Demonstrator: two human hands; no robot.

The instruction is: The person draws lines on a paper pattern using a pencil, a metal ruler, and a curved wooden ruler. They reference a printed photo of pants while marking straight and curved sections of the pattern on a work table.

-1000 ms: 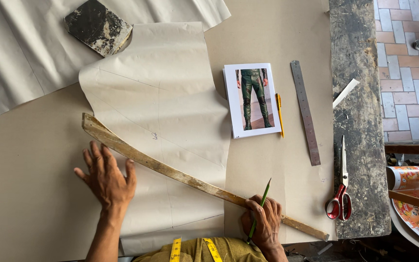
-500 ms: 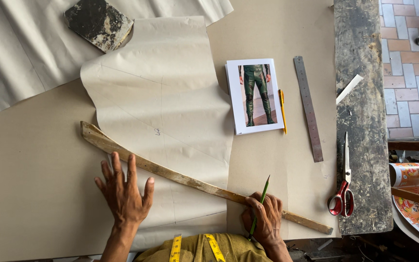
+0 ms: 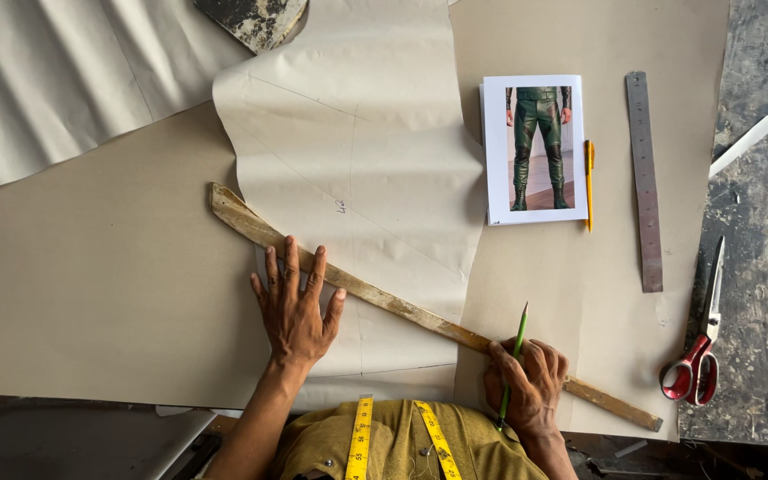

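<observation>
left hand (image 3: pixel 295 311) pinning wooden stick (image 3: pixel 402 307), paper edge (image 3: pixel 468 293)

Browns and creams on my bench, with small bright accents

I see a pale cream pattern sheet (image 3: pixel 357 151) over tan paper (image 3: pixel 91 293), a worn brown wooden ruler (image 3: pixel 402 307), a green pencil (image 3: pixel 516 342), a yellow pencil (image 3: pixel 589 182), red-handled scissors (image 3: pixel 693 369), a grey metal ruler (image 3: pixel 644 178) and a yellow tape measure (image 3: pixel 362 436).

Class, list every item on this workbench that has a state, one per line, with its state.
Left hand: flat, pressing the long wooden straightedge.
Right hand: fingers gripping the green pencil, tip up.
Red-handled scissors: closed.
Steel ruler: lying flat.
Cream pattern paper: unrolled, creased.
</observation>
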